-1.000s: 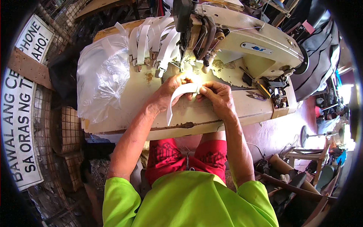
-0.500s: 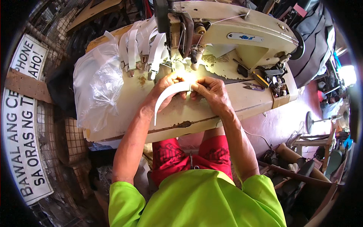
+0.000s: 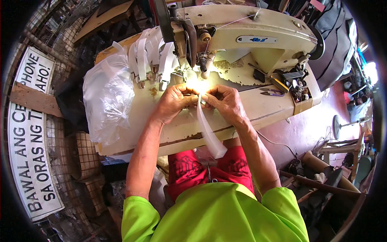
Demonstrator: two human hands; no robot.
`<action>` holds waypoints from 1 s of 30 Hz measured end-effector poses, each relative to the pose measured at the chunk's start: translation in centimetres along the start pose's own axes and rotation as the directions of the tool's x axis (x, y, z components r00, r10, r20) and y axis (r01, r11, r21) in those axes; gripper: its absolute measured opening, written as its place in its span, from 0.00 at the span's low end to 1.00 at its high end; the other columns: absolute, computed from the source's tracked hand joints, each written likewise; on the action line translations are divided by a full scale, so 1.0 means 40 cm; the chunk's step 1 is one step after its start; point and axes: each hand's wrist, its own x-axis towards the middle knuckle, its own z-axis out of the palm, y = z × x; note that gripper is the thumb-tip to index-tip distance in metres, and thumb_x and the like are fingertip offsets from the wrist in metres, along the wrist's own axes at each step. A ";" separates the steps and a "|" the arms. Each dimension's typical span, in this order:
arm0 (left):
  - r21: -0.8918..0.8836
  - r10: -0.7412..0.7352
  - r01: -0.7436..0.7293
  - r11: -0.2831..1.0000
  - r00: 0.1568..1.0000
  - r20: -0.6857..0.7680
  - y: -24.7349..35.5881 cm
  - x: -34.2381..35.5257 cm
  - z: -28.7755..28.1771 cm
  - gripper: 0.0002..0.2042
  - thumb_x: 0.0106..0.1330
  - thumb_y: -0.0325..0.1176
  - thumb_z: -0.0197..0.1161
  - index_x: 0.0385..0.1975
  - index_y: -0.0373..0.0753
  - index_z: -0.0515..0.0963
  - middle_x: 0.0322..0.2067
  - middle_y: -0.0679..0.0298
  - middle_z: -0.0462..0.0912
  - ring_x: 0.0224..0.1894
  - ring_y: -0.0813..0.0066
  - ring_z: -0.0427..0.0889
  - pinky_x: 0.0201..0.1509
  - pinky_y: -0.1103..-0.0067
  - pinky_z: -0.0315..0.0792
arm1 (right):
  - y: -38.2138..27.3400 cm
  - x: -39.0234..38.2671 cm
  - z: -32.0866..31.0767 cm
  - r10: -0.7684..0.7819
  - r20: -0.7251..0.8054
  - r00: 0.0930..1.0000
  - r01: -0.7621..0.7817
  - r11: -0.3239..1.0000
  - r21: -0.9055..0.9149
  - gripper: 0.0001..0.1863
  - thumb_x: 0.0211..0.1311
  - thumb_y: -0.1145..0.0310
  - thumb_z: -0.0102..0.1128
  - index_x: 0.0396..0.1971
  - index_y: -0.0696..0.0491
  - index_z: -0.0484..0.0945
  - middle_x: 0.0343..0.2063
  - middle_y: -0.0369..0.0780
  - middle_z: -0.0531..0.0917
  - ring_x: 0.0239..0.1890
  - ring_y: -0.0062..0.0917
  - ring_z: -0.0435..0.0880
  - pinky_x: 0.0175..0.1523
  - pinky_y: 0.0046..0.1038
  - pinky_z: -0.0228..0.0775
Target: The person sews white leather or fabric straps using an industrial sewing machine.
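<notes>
Just in front of the sewing machine's (image 3: 258,25) lit needle area, my two hands meet at one end of a white strap (image 3: 207,128). My left hand (image 3: 175,104) pinches that end from the left, thumb pointing inward. From the other side my right hand (image 3: 226,104) pinches it, fingertips almost touching those of the left. The strap's long part hangs toward my lap, its wide tail over my thighs. Glare from the lamp washes out the pinched end, so its detail is hidden.
White straps with metal clips (image 3: 143,66) lie at the machine's left, beside a clear plastic bag (image 3: 107,94) of white material. On the right are thread snips (image 3: 272,92), a yellow-handled screwdriver (image 3: 278,84) and a box of small metal parts (image 3: 300,94).
The strap has swung from curving left over my left wrist to hanging down toward my lap. Both hands have turned, their fingertips now together at its end.
</notes>
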 end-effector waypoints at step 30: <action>0.202 0.090 -0.060 0.977 0.986 -0.144 -0.023 -0.001 0.025 0.07 0.64 0.23 0.63 0.40 0.31 0.76 0.32 0.64 0.81 0.28 0.82 0.81 0.31 0.85 0.77 | 0.006 -0.015 0.009 -0.181 -0.072 0.981 0.156 0.953 -0.261 0.08 0.59 0.71 0.65 0.35 0.59 0.84 0.27 0.37 0.86 0.31 0.13 0.79 0.37 0.20 0.72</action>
